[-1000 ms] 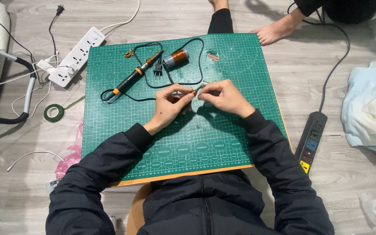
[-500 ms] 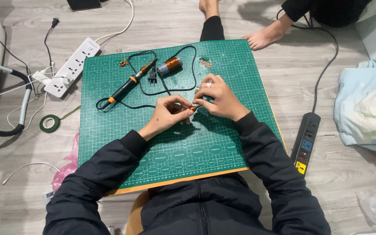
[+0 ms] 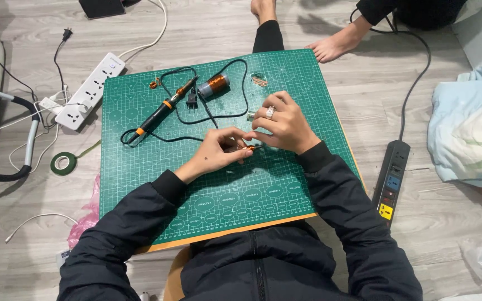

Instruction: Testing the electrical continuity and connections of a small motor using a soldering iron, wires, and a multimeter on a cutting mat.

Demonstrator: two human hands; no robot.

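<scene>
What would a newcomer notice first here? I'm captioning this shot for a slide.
The big green mat on the wood floor, with both hands meeting at its middle: the left hand and the ringed right hand pinch a small copper-coloured piece between them. Behind them on the mat lie a soldering iron and a copper coil.

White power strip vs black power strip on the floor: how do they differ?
The white power strip lies left of the green cutting mat, slanted, with a white plug and cable in one socket; the black power strip lies right of the mat, nearly upright in the picture, with coloured panels and no plug showing in it. Both rest on the wooden floor with a cable trailing off.
</scene>
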